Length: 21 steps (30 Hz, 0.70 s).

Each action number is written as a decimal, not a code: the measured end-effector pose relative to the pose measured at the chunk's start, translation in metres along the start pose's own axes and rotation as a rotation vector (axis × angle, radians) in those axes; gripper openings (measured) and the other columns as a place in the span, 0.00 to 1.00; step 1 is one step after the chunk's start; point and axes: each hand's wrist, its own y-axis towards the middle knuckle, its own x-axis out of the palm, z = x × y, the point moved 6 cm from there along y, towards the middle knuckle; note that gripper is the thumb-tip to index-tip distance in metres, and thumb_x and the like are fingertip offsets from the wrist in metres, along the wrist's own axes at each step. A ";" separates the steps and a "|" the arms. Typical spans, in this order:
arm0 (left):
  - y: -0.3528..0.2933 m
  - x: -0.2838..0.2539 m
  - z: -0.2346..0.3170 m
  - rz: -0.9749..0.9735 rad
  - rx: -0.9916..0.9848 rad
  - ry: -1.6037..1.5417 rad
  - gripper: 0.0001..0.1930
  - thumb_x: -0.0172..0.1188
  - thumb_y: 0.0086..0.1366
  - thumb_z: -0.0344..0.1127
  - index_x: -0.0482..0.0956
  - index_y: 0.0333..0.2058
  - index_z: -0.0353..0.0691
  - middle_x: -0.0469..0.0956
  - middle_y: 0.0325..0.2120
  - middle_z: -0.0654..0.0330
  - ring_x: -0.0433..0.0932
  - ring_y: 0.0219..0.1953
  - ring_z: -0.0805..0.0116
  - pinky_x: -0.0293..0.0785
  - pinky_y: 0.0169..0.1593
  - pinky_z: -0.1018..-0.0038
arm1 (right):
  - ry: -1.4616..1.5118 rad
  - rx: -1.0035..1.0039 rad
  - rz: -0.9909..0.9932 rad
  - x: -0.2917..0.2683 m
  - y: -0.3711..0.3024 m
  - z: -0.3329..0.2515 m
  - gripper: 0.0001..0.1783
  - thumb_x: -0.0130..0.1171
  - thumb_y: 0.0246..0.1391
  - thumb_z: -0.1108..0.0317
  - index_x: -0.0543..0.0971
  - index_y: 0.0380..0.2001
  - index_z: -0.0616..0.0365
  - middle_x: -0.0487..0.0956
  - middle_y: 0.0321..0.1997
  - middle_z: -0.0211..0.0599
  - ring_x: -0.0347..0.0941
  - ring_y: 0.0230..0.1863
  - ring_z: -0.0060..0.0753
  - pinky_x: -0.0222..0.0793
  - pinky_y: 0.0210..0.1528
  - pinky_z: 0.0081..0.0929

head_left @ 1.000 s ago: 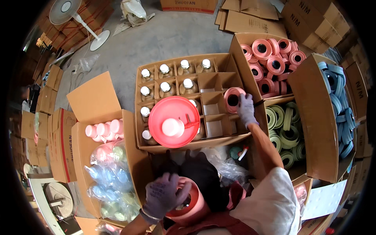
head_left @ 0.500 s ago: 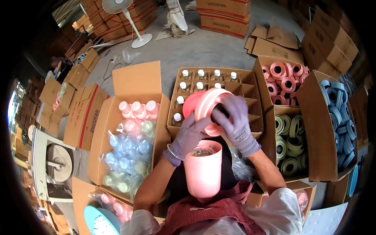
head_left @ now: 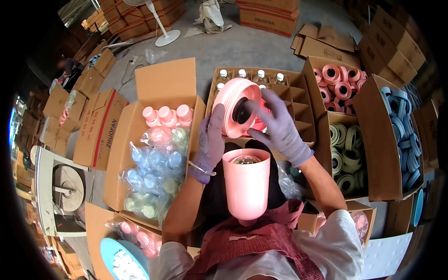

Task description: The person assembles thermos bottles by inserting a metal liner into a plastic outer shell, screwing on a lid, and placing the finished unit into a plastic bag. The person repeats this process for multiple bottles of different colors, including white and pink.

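A tall pink cup body (head_left: 246, 186) stands upright against my lap, its mouth open with a clear insert showing inside. Just above and behind it I hold a round pink ribbed lid (head_left: 231, 105) with a black centre, tilted on edge. My left hand (head_left: 210, 142), in a purple glove, presses flat on the lid's lower left rim. My right hand (head_left: 280, 130), also gloved, grips the lid from the right, fingers spread across its face. The lid is apart from the cup's mouth.
Behind the lid is a divided carton (head_left: 298, 100) with white-capped bottles (head_left: 247, 74). Cartons at right hold pink rolls (head_left: 338, 81), green rolls (head_left: 343, 158) and blue rolls (head_left: 403, 126). A carton at left holds bagged pastel cups (head_left: 154, 158). A fan (head_left: 163, 32) stands far back.
My right hand left the divided carton and joined my left hand on the lid. The cup came up from low at my left to the middle, and the lid now tilts above it.
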 end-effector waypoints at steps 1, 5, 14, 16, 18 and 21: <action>-0.005 0.000 -0.001 -0.025 -0.074 0.110 0.23 0.52 0.71 0.43 0.71 0.55 0.28 0.77 0.45 0.60 0.76 0.44 0.72 0.73 0.48 0.76 | -0.123 -0.142 -0.052 0.009 -0.003 -0.002 0.26 0.65 0.51 0.68 0.72 0.53 0.62 0.68 0.57 0.53 0.73 0.50 0.51 0.74 0.49 0.35; -0.022 0.024 0.021 -0.175 0.433 0.711 0.27 0.64 0.63 0.42 0.73 0.58 0.37 0.75 0.54 0.51 0.75 0.53 0.59 0.71 0.56 0.69 | 0.753 0.600 -0.052 0.035 -0.015 0.007 0.22 0.54 0.61 0.65 0.70 0.57 0.61 0.73 0.56 0.43 0.73 0.53 0.41 0.72 0.55 0.33; -0.004 -0.063 -0.050 -0.644 -0.035 0.463 0.28 0.73 0.53 0.40 0.78 0.52 0.36 0.76 0.54 0.55 0.74 0.57 0.62 0.69 0.61 0.67 | 0.891 1.131 -0.223 0.057 -0.137 0.103 0.18 0.49 0.64 0.63 0.77 0.50 0.63 0.81 0.35 0.34 0.79 0.31 0.22 0.77 0.35 0.21; -0.006 -0.051 -0.044 -0.757 0.130 0.769 0.28 0.73 0.52 0.43 0.80 0.51 0.38 0.78 0.52 0.55 0.74 0.57 0.58 0.68 0.61 0.64 | 0.874 1.050 -0.141 0.058 -0.127 0.087 0.20 0.52 0.64 0.62 0.76 0.53 0.62 0.80 0.44 0.34 0.75 0.44 0.21 0.72 0.49 0.22; -0.003 -0.042 -0.043 -0.824 0.117 0.747 0.29 0.73 0.52 0.46 0.80 0.51 0.40 0.78 0.51 0.55 0.74 0.57 0.56 0.68 0.62 0.63 | 0.922 0.895 -0.141 0.061 -0.103 0.059 0.21 0.49 0.66 0.60 0.77 0.52 0.65 0.79 0.49 0.38 0.74 0.50 0.27 0.68 0.56 0.24; -0.011 -0.039 -0.049 -0.878 0.159 0.795 0.30 0.71 0.53 0.50 0.79 0.52 0.40 0.77 0.52 0.54 0.73 0.58 0.53 0.68 0.62 0.62 | 1.107 1.066 -0.209 0.087 -0.120 0.043 0.22 0.45 0.67 0.61 0.76 0.51 0.68 0.79 0.51 0.41 0.75 0.52 0.32 0.68 0.59 0.27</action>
